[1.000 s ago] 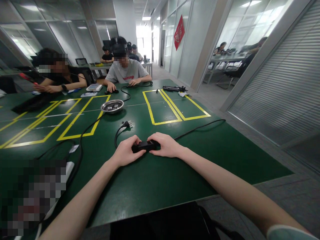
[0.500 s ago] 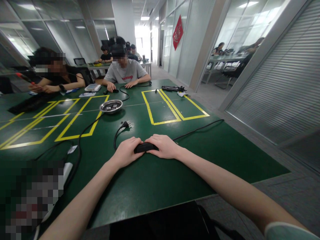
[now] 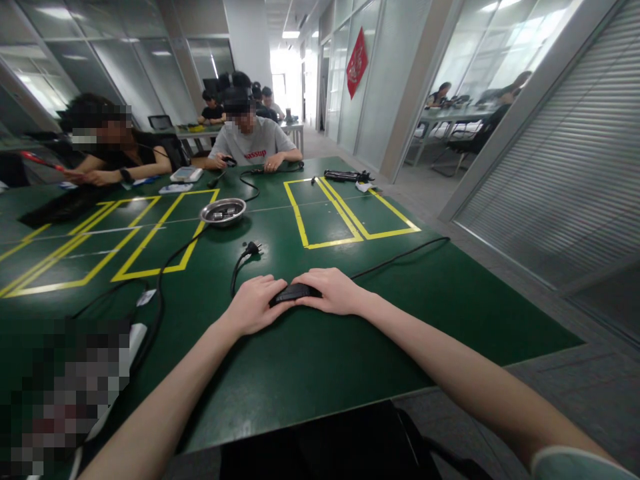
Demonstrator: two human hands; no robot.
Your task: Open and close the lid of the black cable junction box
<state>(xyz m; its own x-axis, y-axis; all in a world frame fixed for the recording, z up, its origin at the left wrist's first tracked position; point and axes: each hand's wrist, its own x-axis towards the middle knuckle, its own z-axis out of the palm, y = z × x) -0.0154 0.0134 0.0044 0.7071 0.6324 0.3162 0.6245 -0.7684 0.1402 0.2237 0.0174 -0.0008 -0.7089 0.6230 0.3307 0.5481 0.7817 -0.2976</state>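
Note:
Between my hands, just above or on the green table [image 3: 320, 373], is a black power adapter [image 3: 296, 292]. My left hand [image 3: 257, 303] grips its left end with the thumb along the top. On the other end, my right hand [image 3: 333, 291] is closed with thumb and fingers around it. A black cord with a plug [image 3: 253, 249] curls up from beside my left hand, its pins pointing right. From behind my right hand a thin black cable [image 3: 400, 257] runs to the table's right edge. The adapter's underside is hidden.
A metal bowl [image 3: 223, 220] with small metal parts stands ahead on the left. Yellow tape [image 3: 334, 245] marks rectangles on the table. A folded black tripod [image 3: 349, 176] lies at the far edge. Across sits a person in a grey shirt [image 3: 255, 140]; another person [image 3: 107, 150] is at left.
The adapter has turned slightly in my hands, and its top face now shows more. Across the table, the person in grey has raised a small black object in one hand.

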